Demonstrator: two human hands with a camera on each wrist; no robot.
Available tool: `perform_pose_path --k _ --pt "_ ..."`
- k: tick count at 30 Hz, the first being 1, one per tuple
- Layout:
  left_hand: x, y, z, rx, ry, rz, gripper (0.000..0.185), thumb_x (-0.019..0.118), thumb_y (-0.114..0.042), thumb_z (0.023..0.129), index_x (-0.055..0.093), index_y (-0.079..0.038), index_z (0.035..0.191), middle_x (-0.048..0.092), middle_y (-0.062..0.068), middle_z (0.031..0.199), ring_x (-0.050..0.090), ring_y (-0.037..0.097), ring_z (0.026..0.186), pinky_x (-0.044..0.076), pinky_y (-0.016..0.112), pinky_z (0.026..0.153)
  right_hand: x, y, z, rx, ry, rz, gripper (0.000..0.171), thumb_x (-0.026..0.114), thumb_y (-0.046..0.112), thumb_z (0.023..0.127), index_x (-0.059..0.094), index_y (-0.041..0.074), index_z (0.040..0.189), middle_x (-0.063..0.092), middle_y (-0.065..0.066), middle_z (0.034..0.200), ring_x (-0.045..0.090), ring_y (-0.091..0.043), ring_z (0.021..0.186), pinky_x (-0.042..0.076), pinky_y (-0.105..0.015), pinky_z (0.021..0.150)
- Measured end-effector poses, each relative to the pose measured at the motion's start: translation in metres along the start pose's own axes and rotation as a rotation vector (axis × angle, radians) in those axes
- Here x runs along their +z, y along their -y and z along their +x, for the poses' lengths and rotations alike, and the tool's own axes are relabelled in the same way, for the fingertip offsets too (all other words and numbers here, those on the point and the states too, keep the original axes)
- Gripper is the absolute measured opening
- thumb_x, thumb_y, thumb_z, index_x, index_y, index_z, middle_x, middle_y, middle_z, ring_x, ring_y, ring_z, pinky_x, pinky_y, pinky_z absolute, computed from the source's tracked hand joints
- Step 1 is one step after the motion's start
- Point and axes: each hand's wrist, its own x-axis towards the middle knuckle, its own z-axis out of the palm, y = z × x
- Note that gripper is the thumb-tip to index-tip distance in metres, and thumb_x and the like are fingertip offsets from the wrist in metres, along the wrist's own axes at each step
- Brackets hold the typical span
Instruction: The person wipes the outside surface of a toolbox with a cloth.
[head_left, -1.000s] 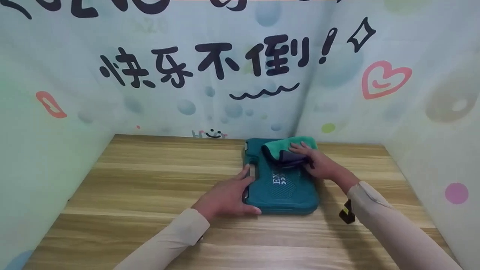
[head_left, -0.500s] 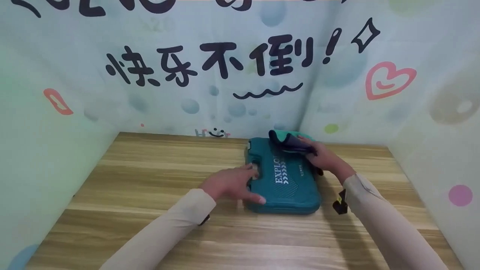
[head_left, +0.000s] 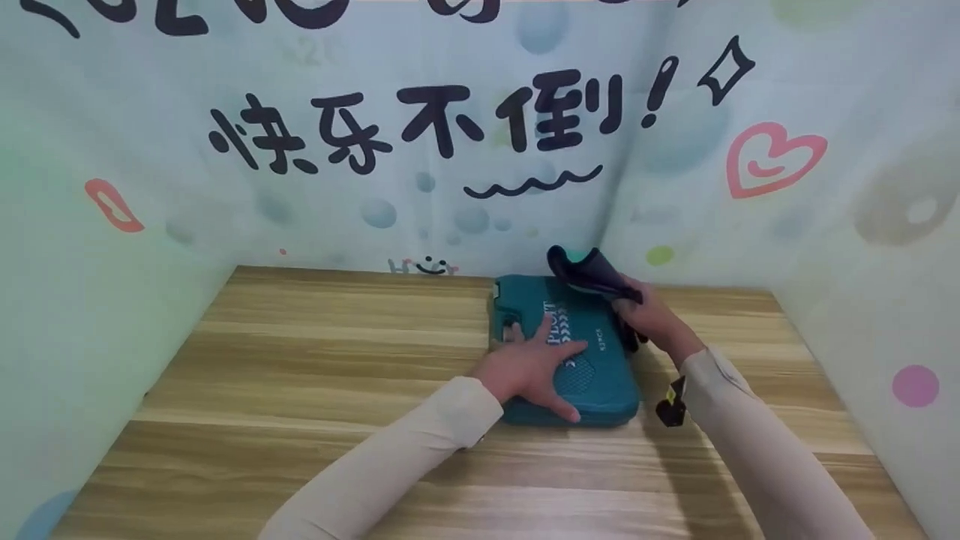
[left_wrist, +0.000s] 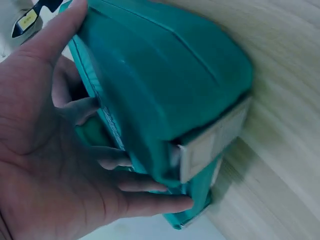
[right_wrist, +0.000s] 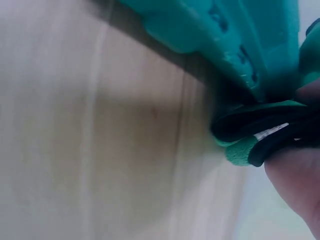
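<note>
A teal plastic tool case (head_left: 600, 390) with white lettering lies flat on the wooden table. My left hand (head_left: 529, 364) is over its handle side, fingers spread across the lid; in the left wrist view the left hand (left_wrist: 55, 145) has its thumb and fingers straight along the case (left_wrist: 150, 75), beside a pale latch (left_wrist: 215, 142). At the far right edge of the case, my right hand (head_left: 656, 319) holds a folded cloth (head_left: 589, 274), dark on one face and green on the other. In the right wrist view the cloth (right_wrist: 242, 150) is bunched by the thumb, against the case's side.
Behind the table (head_left: 300, 352) hangs a printed fabric backdrop (head_left: 360, 202), close to the far end of the case. Similar pale panels stand at left and right. A small black piece with a yellow label (head_left: 673, 401) hangs by the right sleeve.
My left hand has moved from the handle edge rightward onto the lid, fingers spreading. The right hand has drawn the cloth off the lid's middle toward the far right edge, uncovering lettering.
</note>
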Motion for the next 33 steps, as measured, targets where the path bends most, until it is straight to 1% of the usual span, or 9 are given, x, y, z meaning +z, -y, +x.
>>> perform_pose_path --k 3,7,12,16,19,22,26,29,33 --pt "0.003 0.0 0.0 -0.002 -0.006 -0.008 0.102 0.078 -0.07 0.076 0.024 -0.048 0.16 -0.006 0.01 0.169 0.005 0.059 0.144 0.02 0.075 0.106 0.001 -0.003 -0.002 0.034 -0.035 0.057 0.026 0.043 -0.002 0.1 0.052 -0.006 0.124 0.047 -0.015 0.087 0.048 -0.026 0.076 0.041 -0.035 0.071" --pt "0.004 -0.001 0.001 0.011 -0.007 -0.011 0.101 0.077 -0.07 0.076 0.024 -0.049 0.159 -0.007 0.01 0.169 0.009 0.062 0.142 0.021 0.076 0.105 0.001 -0.006 -0.004 0.019 -0.04 0.053 0.016 0.041 -0.001 0.101 0.051 -0.005 0.113 0.044 -0.008 0.08 0.046 -0.023 0.071 0.041 -0.034 0.068" --pt "0.005 0.0 0.001 0.02 -0.02 -0.019 0.099 0.076 -0.07 0.077 0.025 -0.049 0.159 -0.007 0.01 0.169 0.008 0.063 0.141 0.019 0.076 0.105 0.001 -0.008 -0.005 -0.025 -0.018 0.05 0.02 0.04 -0.004 0.101 0.053 -0.006 0.116 0.045 -0.011 0.084 0.048 -0.025 0.075 0.041 -0.033 0.069" --pt "0.007 0.002 0.002 0.032 -0.03 -0.026 0.099 0.076 -0.071 0.077 0.024 -0.05 0.159 -0.008 0.01 0.169 0.007 0.063 0.141 0.017 0.076 0.106 0.001 -0.009 -0.01 -0.046 -0.004 0.058 0.037 0.038 -0.006 0.101 0.053 -0.006 0.135 0.055 -0.018 0.112 0.05 -0.03 0.099 0.041 -0.031 0.086" --pt "0.008 0.003 0.002 0.042 -0.037 -0.028 0.099 0.075 -0.071 0.077 0.023 -0.05 0.159 -0.009 0.01 0.169 0.009 0.063 0.141 0.016 0.077 0.105 0.003 -0.009 -0.017 -0.057 0.007 0.057 0.049 0.037 -0.007 0.101 0.043 -0.005 0.149 0.051 -0.021 0.136 0.045 -0.031 0.114 0.036 -0.029 0.098" --pt "0.01 0.005 0.001 0.05 -0.044 -0.032 0.099 0.075 -0.072 0.077 0.024 -0.05 0.159 -0.009 0.01 0.169 0.011 0.063 0.141 0.014 0.078 0.104 0.006 -0.009 -0.026 -0.052 -0.006 0.067 0.047 0.039 -0.008 0.1 0.043 -0.007 0.148 0.051 -0.023 0.131 0.046 -0.03 0.112 0.037 -0.029 0.097" --pt "0.011 0.007 0.002 0.043 -0.047 -0.042 0.099 0.074 -0.073 0.076 0.024 -0.052 0.158 -0.009 0.009 0.169 0.009 0.063 0.141 0.013 0.079 0.104 0.01 -0.008 -0.04 -0.055 -0.02 0.098 0.044 0.04 -0.01 0.099 0.048 -0.01 0.142 0.052 -0.018 0.105 0.051 -0.024 0.093 0.042 -0.028 0.081" --pt "0.011 0.008 0.002 0.036 -0.05 -0.048 0.098 0.074 -0.073 0.076 0.024 -0.052 0.158 -0.008 0.009 0.169 0.008 0.064 0.141 0.012 0.078 0.105 0.014 -0.006 -0.051 -0.097 -0.017 0.09 0.046 0.041 -0.013 0.097 0.05 -0.008 0.143 0.051 -0.016 0.095 0.051 -0.022 0.082 0.042 -0.028 0.074" --pt "0.01 0.008 0.002 0.043 -0.061 -0.031 0.097 0.073 -0.074 0.077 0.026 -0.051 0.158 -0.007 0.01 0.169 0.01 0.064 0.14 0.014 0.079 0.104 0.019 -0.003 -0.068 -0.164 -0.014 0.077 0.048 0.044 -0.015 0.097 0.051 -0.005 0.144 0.052 -0.019 0.105 0.051 -0.027 0.093 0.041 -0.029 0.081"
